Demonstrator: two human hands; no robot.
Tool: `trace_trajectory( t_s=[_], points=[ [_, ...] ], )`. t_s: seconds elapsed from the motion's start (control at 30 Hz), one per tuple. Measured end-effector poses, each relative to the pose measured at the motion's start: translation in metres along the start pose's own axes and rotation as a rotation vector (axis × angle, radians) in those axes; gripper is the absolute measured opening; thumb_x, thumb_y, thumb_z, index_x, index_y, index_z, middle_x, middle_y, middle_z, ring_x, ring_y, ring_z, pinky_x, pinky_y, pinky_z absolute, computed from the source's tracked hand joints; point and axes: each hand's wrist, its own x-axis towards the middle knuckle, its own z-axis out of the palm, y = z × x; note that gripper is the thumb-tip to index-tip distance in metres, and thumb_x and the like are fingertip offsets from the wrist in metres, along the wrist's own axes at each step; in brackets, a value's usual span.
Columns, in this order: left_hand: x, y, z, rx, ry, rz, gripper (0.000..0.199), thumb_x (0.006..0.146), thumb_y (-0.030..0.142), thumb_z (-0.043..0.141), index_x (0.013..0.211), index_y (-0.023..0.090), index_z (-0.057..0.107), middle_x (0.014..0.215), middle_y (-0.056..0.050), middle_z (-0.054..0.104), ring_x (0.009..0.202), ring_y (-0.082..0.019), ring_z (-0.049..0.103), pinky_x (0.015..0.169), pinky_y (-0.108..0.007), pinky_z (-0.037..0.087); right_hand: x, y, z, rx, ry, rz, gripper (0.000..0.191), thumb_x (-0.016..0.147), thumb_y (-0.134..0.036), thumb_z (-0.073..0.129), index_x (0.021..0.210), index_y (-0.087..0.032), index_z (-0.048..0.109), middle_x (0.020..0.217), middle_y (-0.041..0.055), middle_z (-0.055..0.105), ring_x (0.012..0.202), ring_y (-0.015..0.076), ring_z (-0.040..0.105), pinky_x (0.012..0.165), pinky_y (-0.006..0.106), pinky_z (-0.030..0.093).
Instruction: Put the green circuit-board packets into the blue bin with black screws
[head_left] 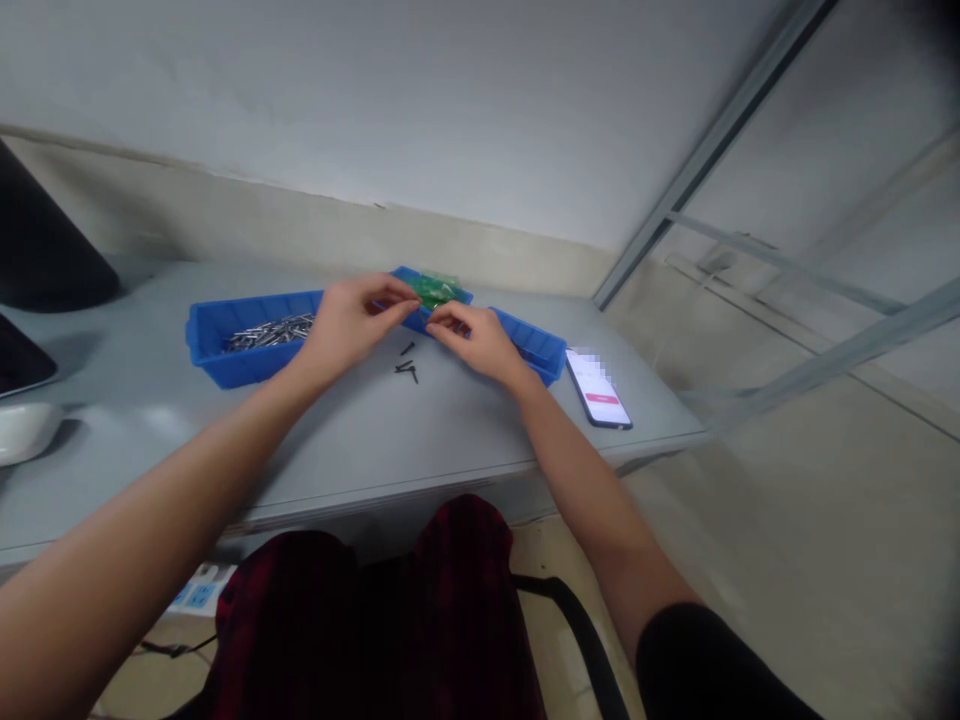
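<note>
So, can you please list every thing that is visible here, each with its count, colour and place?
bin with metal pins: 1, blue, table left of centre, by the left hand
bin with green bag: 1, blue, behind the fingertips
bin at right: 1, blue, just behind the right hand
small black parts: a few, black, loose on the table below the hands
phone: 1, dark with lit screen, table right edge
table: 1, grey, in front of the person
white object: 1, white, table far left
power strip: 1, white and blue, floor under the table
left hand: 1, fingers pinched, meeting the right hand
right hand: 1, fingers pinched; what they hold is too small to tell
</note>
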Motion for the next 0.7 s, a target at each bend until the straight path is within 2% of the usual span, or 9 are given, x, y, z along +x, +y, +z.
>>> trace_trajectory(
  t_s=[0.23,0.47,0.7],
  points=[
    [-0.0011,-0.0019,0.0016,-0.008,-0.018,0.005,0.024,0.085,0.039,0.062,0.093,0.02,0.073,0.096,-0.005,0.074,0.086,-0.02,0.067,0.082,-0.03,0.053,-0.0018,-0.003,-0.0013,0.014,-0.051,-0.007,0.022,0.09,-0.039,0.055,0.089,-0.021,0.067,0.084,0.0018,0.07,0.076,0.0152,0.06,0.074,0.028,0.044],
    [-0.0003,-0.0043,0.0015,-0.02,-0.039,-0.003,0.021,0.084,0.039,0.064,0.093,0.022,0.073,0.096,-0.004,0.075,0.087,-0.02,0.068,0.083,-0.031,0.053,-0.0024,-0.0045,0.0009,0.055,-0.087,-0.007,0.024,0.088,-0.042,0.059,0.09,-0.02,0.067,0.082,0.0014,0.069,0.074,0.0148,0.06,0.071,0.027,0.044],
    [0.0002,-0.0053,0.0013,-0.023,-0.059,0.013,0.022,0.085,0.037,0.063,0.095,0.02,0.073,0.097,-0.005,0.075,0.087,-0.02,0.068,0.082,-0.03,0.053,-0.0015,-0.0019,0.0005,-0.023,-0.046,-0.007,0.026,0.092,-0.042,0.054,0.09,-0.02,0.067,0.081,0.0012,0.067,0.072,0.014,0.055,0.07,0.026,0.041]
  ],
)
